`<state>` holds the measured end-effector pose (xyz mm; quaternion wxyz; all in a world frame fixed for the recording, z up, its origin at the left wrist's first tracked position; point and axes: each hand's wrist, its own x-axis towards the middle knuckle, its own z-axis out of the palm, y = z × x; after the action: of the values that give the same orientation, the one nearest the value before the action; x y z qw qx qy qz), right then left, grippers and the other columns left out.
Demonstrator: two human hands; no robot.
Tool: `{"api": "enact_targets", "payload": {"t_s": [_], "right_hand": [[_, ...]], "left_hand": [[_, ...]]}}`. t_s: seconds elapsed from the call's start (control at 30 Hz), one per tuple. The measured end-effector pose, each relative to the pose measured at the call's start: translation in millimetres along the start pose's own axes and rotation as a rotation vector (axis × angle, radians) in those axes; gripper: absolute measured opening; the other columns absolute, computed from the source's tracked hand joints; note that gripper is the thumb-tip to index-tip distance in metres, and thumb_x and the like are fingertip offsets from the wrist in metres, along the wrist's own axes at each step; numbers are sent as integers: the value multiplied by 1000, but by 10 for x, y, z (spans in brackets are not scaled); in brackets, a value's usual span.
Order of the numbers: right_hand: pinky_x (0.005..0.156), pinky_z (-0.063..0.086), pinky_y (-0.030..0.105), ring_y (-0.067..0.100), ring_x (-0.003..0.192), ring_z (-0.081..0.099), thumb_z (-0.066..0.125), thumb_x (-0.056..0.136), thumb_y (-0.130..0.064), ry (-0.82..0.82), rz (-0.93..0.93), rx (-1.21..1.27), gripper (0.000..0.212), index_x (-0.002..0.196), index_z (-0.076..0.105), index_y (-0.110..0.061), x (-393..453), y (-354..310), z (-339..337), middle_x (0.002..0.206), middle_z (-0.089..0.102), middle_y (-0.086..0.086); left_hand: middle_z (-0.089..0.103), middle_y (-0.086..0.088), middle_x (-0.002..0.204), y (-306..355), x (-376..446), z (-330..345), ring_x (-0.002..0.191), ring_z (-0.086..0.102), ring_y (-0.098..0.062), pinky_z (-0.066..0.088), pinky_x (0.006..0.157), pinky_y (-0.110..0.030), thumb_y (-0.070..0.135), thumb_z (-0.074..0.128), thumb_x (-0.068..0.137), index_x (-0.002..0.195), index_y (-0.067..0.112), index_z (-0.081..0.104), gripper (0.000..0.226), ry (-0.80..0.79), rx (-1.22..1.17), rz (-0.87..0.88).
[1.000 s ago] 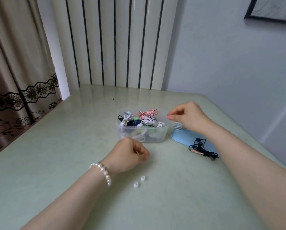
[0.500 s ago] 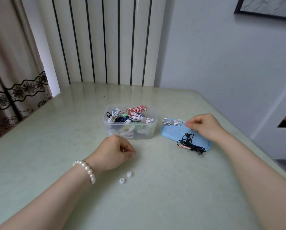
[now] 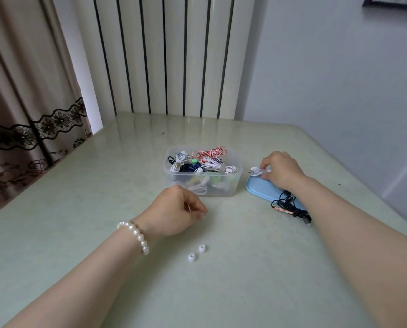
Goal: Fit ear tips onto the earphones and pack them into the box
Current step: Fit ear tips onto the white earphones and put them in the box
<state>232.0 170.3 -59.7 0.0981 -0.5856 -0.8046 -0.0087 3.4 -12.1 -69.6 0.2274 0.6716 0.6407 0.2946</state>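
Head view: clear box (image 3: 230, 188) sits mid-table, already stuffed with coiled earphones, several colours, so most of the packing looks done. Blue lid (image 3: 261, 189) lies off, just right of the box. Right hand (image 3: 281, 170) is at the lid's far edge, fingers curled round a white bundled earphone (image 3: 256, 172), pinching it near one end; bundle rests at the lid rim, not in the box. Black earphone (image 3: 290, 205) with a pink part lies tangled on the lid's near end, partly under the right forearm, untouched. Two white ear tips (image 3: 196, 253) lie loose on the table (image 3: 79, 209), close together, just beside the left wrist, not fitted on anything. Left hand (image 3: 176, 213) hovers near them, fingers curled in with thumb to fingertip; cannot tell if it holds a tip. Judged: at least two earphones left to pack, tips not yet on, lid not yet on
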Motion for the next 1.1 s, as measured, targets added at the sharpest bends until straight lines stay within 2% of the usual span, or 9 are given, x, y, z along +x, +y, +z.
{"api": "enact_targets", "payload": {"t_s": [0.13, 0.23, 0.4, 0.5, 0.63, 0.73, 0.8, 0.97, 1.1], "right_hand": [[84, 37, 34, 28, 103, 49, 75, 73, -22, 169, 33, 62, 18, 87, 64, -16, -81, -34, -176, 102, 58, 9], [66, 40, 27, 23, 74, 55, 77, 71, -18, 217, 136, 475, 22, 73, 56, -16, -148, -99, -422, 72, 58, 1], [39, 40, 19, 12, 43, 53, 67, 82, -16, 14, 95, 1041, 21, 75, 47, -13, -508, -406, -688, 64, 57, 7], [40, 44, 21, 17, 44, 59, 58, 87, -12, -181, 51, 1291, 15, 83, 44, -12, -740, -624, -692, 67, 63, 12], [42, 48, 23, 20, 47, 63, 56, 86, -7, -338, 12, 1473, 15, 84, 44, -14, -936, -864, -606, 61, 66, 5], [47, 52, 25, 22, 52, 65, 57, 84, 1, -384, -13, 1555, 20, 82, 42, -13, -979, -967, -529, 61, 67, 7], [50, 53, 27, 23, 55, 65, 58, 80, 9, -332, -24, 1546, 28, 74, 41, -13, -985, -983, -472, 60, 65, 7], [51, 53, 27, 22, 56, 66, 63, 70, 17, -179, 42, 1460, 39, 72, 42, -16, -981, -884, -381, 66, 61, 10], [58, 51, 28, 27, 66, 61, 70, 65, 14, -229, 14, 1249, 36, 73, 49, -14, -982, -807, -382, 74, 62, 18]], "left_hand": [[62, 10, 66, 12, 6, 15, 53, 50, 5, 37, 54, -5, 18, 70, 77, 78, 21, 74, 5, 16, -16, -4], [64, 8, 66, 13, 15, 17, 52, 49, 4, 37, 54, -7, 18, 71, 77, 78, 21, 74, 4, 23, -38, -9], [67, -1, 76, 35, 7, 56, 58, 48, -5, 42, 61, -16, 18, 71, 78, 84, 19, 72, 6, 44, -139, -17], [63, -2, 97, 131, -26, 35, 75, 55, -9, 45, 75, -20, 12, 69, 80, 101, 20, 63, 24, 53, -449, -63], [64, -3, 111, 254, -82, 16, 102, 62, -19, 46, 93, -37, 15, 66, 67, 116, 21, 56, 51, -126, -909, -161], [65, -9, 108, 268, -90, 22, 101, 63, -26, 46, 94, -41, 10, 59, 70, 117, 13, 58, 47, -251, -1044, -190], [64, -16, 105, 257, -80, 11, 92, 66, -27, 51, 88, -39, 2, 54, 80, 116, 1, 57, 36, -273, -1117, -220], [67, -13, 83, 215, -42, 1, 65, 68, -17, 57, 66, -27, -7, 47, 87, 99, 2, 60, 20, -234, -1180, -316], [67, -10, 75, 171, -23, 25, 58, 65, -12, 56, 58, -21, -5, 50, 87, 95, 3, 62, 16, -161, -1152, -302]]}}
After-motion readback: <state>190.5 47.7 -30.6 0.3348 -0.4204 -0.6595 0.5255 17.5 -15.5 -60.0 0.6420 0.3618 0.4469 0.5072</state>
